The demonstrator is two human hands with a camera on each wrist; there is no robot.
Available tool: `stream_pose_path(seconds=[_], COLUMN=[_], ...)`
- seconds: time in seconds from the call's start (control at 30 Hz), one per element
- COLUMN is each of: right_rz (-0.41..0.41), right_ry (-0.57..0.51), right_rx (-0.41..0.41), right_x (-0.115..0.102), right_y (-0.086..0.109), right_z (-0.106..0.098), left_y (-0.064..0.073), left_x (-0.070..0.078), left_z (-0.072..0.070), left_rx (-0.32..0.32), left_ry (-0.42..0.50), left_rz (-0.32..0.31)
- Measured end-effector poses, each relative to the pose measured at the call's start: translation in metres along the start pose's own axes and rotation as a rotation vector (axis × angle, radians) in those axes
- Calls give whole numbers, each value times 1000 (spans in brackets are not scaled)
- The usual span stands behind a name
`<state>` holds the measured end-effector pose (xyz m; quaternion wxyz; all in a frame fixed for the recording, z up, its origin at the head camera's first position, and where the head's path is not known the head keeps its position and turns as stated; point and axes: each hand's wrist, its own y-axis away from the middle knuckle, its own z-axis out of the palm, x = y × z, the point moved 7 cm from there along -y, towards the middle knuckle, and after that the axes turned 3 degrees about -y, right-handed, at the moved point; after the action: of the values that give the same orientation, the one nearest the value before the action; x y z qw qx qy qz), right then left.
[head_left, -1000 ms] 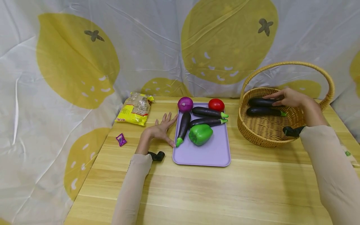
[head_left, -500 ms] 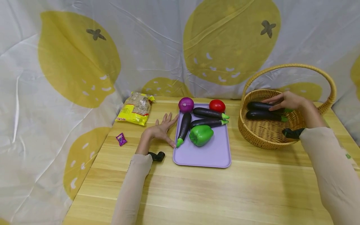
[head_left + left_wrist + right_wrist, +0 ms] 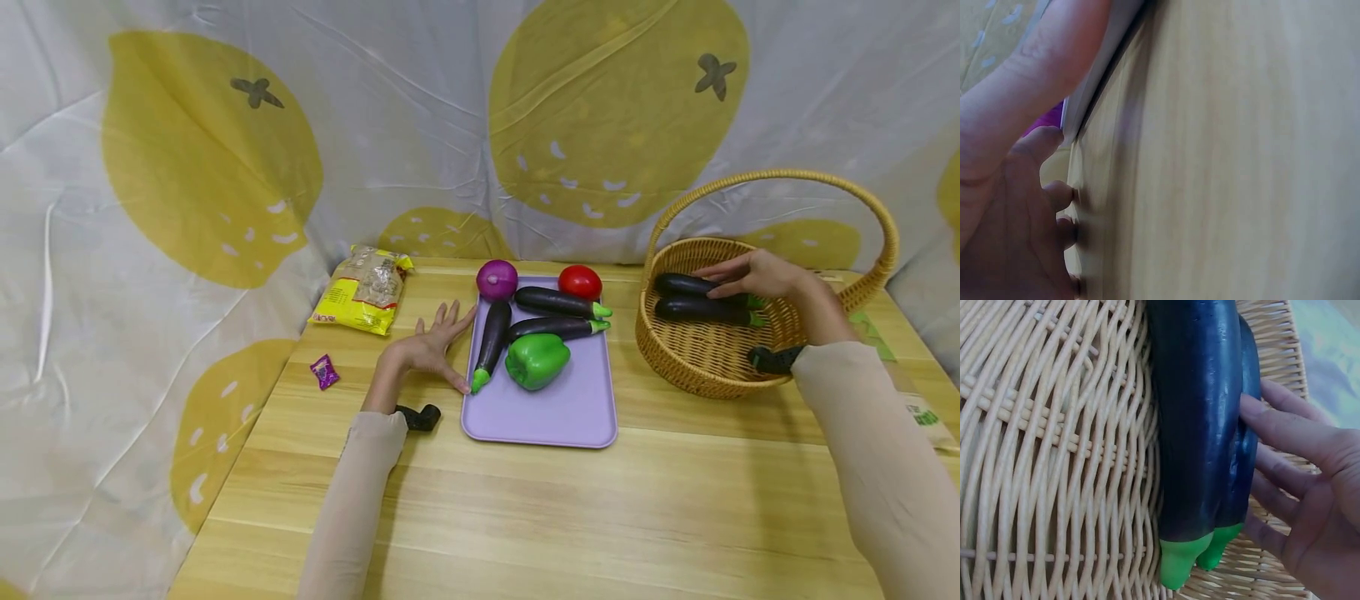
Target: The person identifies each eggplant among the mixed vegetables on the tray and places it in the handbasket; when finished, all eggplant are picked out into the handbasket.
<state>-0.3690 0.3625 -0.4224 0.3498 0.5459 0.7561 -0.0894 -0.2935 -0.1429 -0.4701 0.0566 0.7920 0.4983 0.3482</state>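
Observation:
In the head view my right hand (image 3: 761,275) reaches into a wicker basket (image 3: 678,367). Its thumb and fingers lie on either side of the farther eggplant (image 3: 678,284), pinching it. A nearer eggplant (image 3: 697,310) lies alongside in the basket; in the right wrist view this eggplant (image 3: 1194,425) partly hides the held one (image 3: 1249,450). My left hand (image 3: 423,350) spreads its fingers at the left edge of a lilac tray (image 3: 540,421), thumb and forefinger at the rim. On the tray are several eggplants (image 3: 491,337) and a green bell pepper (image 3: 537,361).
A purple onion (image 3: 497,279) and a red tomato (image 3: 580,282) sit at the tray's far corners. Left of it lie a yellow snack bag (image 3: 363,292) and a small purple packet (image 3: 325,372). The basket's tall handle (image 3: 772,174) arches overhead. Another bag (image 3: 926,417) lies far right.
The farther eggplant has come down beside the nearer one in the basket and shifted slightly left, with my right hand at it. My left hand keeps its place at the tray.

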Motion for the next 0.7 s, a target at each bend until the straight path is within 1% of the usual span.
stream_pose_path(seconds=[0.1,0.33,0.53,0.63,0.7], right_rz=[-12,-8,-9,-5,-9], right_ry=[-15,-35,-18,-12,12], right_rx=[-6,16,34,27,19], right_x=[-2,-4,-4,-11,-23], right_y=[-1,1,0,1,4], right_z=[2,1,-1,-3,-6], left_y=[0,-1,-1,0,0], left_x=[0,0,-1,0,1], left_z=[1,1,0,0,-1], left_rx=[1,1,0,2,2], left_ry=[-7,-5,-2,-3,-5], left_rz=[-4,-2,-5,-3,-1])
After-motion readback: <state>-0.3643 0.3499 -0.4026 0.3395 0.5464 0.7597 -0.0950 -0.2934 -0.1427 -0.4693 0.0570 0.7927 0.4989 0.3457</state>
